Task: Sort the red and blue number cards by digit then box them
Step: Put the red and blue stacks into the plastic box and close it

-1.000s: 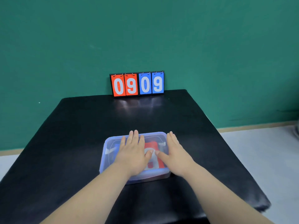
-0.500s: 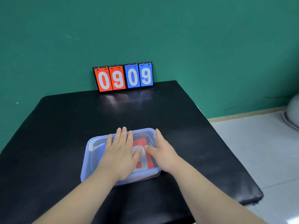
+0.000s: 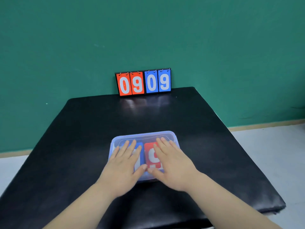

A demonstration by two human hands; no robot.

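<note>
A translucent plastic box with its lid on sits on the near middle of the black table. Through the lid I see a blue number card on the left and a red card with a white 9 on the right. My left hand lies flat on the left half of the lid with fingers straight. My right hand lies flat on the right half, and the two thumbs almost meet near the box's front edge. The lower parts of both cards are hidden by my hands.
A flip scoreboard stands at the table's far edge against the green wall, showing red 09 and blue 09. The black table has bare surface around the box. Pale floor lies to the right.
Both hands have spread apart on the lid, the left toward the left half and the right toward the right half, uncovering the blue and red cards. The camera view has shifted.
</note>
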